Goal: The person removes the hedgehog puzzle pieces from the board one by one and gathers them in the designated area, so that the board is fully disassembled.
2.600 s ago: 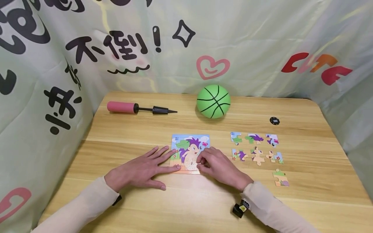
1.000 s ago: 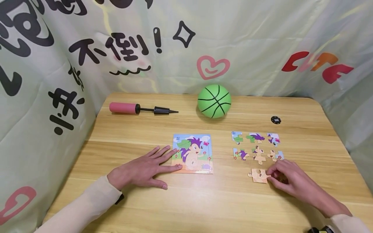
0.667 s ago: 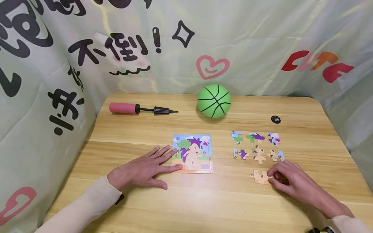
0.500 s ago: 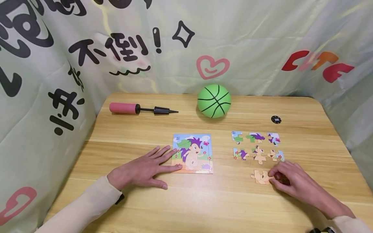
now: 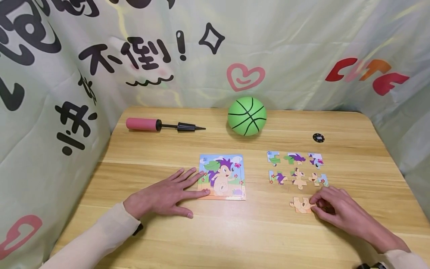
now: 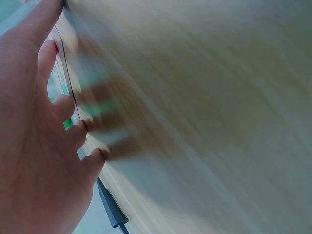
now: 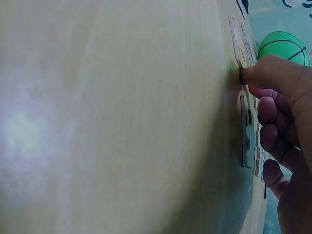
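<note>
My left hand (image 5: 162,195) lies spread with its fingertips on the left edge of a square puzzle board (image 5: 226,178), printed with a purple-haired hedgehog holding a leaf. At the right, my right hand (image 5: 346,211) pinches the right end of a peach-coloured puzzle piece (image 5: 301,205), low over the table. Two rows of puzzle pieces lie just beyond it, among them a leaf corner piece (image 5: 273,157) and a peach middle piece (image 5: 298,180). In the right wrist view, a greenish puzzle piece (image 7: 248,139) lies under the curled fingers; the head view mostly hides it.
A green ball (image 5: 246,116) stands near the table's back edge. Left of it lies a pump (image 5: 142,124) with a pink handle. A black round chip (image 5: 318,138) lies at the back right, and a printed cloth (image 5: 289,48) hangs behind the table (image 5: 235,239).
My right hand has gone from the puzzle board to the right with the peach puzzle piece. Lately it has lowered and shifted the piece slightly right. My left hand stays in place.
</note>
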Demonstrator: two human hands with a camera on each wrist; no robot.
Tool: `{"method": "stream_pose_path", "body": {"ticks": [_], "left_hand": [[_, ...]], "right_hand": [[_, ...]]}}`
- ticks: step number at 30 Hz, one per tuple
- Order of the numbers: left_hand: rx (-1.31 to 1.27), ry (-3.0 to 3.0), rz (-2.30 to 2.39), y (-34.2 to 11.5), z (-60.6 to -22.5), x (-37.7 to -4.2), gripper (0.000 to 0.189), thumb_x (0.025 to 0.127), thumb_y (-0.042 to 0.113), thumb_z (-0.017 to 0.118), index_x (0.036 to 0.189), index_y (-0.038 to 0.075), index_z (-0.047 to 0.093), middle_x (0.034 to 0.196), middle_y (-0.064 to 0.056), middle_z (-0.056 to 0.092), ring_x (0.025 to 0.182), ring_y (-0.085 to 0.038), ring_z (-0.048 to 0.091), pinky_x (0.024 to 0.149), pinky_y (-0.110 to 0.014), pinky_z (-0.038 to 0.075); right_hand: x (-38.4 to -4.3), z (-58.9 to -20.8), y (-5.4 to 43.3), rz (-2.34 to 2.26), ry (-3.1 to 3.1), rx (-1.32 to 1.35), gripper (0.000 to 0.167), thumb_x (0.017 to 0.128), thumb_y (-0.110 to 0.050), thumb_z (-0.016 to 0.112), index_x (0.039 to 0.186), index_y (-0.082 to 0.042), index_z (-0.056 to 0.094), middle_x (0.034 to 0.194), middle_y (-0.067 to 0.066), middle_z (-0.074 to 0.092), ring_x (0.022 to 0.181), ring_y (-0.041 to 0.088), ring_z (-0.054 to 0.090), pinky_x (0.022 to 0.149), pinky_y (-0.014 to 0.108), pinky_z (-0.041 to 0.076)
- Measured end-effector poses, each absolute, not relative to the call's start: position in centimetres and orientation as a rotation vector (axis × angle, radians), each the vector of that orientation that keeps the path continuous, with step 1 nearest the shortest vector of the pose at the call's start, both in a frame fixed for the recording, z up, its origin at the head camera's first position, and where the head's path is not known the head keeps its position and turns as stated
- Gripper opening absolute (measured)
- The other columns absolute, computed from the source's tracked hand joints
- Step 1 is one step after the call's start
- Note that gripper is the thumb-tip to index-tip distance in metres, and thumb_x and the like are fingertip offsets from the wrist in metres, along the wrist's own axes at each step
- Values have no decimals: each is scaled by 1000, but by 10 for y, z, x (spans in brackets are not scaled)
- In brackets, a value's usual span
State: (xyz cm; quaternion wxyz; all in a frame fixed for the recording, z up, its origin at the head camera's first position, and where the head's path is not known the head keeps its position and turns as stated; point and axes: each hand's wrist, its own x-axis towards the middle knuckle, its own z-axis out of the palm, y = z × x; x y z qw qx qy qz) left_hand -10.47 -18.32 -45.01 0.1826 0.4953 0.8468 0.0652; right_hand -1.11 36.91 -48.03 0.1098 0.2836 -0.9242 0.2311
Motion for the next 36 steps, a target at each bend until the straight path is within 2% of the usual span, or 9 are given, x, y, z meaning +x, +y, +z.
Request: {"method": "stream_pose_path", "body": {"ticks": [9,16,20,22,26,36], "left_hand": [[1390,2388,190,-183,-449,-105,76,104,70,56,171,45,29,186,-8,6,171,-40,6,136,-65,13],[1389,2387,186,-181,-448,-106,76,104,70,57,171,44,31,186,-8,6,171,-40,6,136,-65,13],[1395,2386,187,-180,-448,-106,76,104,69,57,171,44,32,185,-9,7,171,-41,7,136,-65,14],[1399,2385,189,-181,-448,-105,76,104,69,57,171,43,32,185,-11,7,171,-42,8,136,-66,14],[1411,2391,188,-182,-449,-105,76,104,68,58,171,43,33,185,-12,9,170,-43,9,135,-67,14],[1394,2385,229,-181,-447,-105,79,103,69,59,172,43,30,185,-14,3,170,-44,8,135,-66,16]], "right_hand": [[-10,-478,368,709,-2728,822,53,70,-2,97,103,-32,69,89,-29,50,80,-7,44,76,20,27],[-11,-463,363,852,-2725,800,56,69,10,93,102,-29,71,87,-25,54,76,-4,48,67,16,36],[-16,-456,352,860,-2687,790,57,68,10,94,100,-31,71,88,-25,56,77,-2,51,67,15,41],[-20,-453,340,850,-2669,769,55,69,7,94,99,-33,72,87,-26,58,78,-2,52,71,14,43],[-29,-447,306,833,-2705,684,40,77,-5,94,96,-34,74,86,-28,59,81,-4,54,78,15,46],[-54,-439,222,955,-2780,677,16,93,-15,86,98,-26,76,89,-20,65,85,-1,56,80,27,53]]}}
